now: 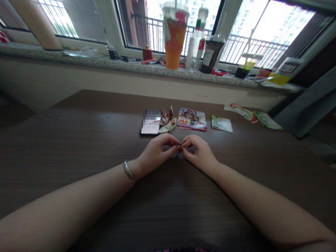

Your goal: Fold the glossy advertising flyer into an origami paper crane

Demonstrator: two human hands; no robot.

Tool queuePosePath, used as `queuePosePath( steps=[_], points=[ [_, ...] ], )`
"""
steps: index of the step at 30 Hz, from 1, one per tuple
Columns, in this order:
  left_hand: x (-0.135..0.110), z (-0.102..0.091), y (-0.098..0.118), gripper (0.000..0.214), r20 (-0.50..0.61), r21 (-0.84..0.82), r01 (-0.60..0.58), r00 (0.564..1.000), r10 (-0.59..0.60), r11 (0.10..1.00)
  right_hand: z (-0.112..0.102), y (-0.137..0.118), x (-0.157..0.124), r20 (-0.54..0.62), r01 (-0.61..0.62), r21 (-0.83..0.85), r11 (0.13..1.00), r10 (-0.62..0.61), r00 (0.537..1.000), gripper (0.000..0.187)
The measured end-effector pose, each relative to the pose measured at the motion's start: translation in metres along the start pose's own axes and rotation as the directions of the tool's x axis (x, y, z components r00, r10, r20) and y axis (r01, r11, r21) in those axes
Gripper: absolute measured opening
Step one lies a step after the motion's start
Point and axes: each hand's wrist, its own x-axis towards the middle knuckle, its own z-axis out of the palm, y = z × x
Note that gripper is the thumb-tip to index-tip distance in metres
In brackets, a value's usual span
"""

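My left hand (160,148), with a silver bangle (128,169) on its wrist, pinches a small reddish folded paper (172,143) between thumb and fingers. My right hand (198,152) meets it fingertip to fingertip and pinches the same paper at its right end. Most of the paper is hidden by the fingers, so its shape cannot be made out. Just beyond my left hand, folded printed-paper figures (168,122) rest against the right side of a phone (150,126) with a lit screen.
Behind my hands lie a stack of colourful printed leaflets (193,119) and a smaller green-and-white stack (222,123). Paper strips (245,113) are scattered at the right rear of the brown table (78,147). An orange drink cup (173,42), bottles (194,49) and small items crowd the windowsill (147,68).
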Motion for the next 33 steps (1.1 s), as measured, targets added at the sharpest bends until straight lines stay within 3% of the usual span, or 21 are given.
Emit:
queuePosePath(
  steps=[11, 33],
  points=[
    [-0.0001, 0.0004, 0.0001, 0.008, -0.046, -0.009, -0.025, 0.999, 0.024, 1.0, 0.0002, -0.0002, 0.0, -0.034, 0.005, 0.015, 1.0, -0.004, 0.999, 0.014],
    [-0.0014, -0.0008, 0.0033, 0.009, -0.023, -0.031, -0.005, 1.0, 0.005, 0.999, 0.0052, 0.0025, -0.0021, 0.021, -0.182, 0.208, 0.961, 0.181, 0.983, 0.012]
  ],
)
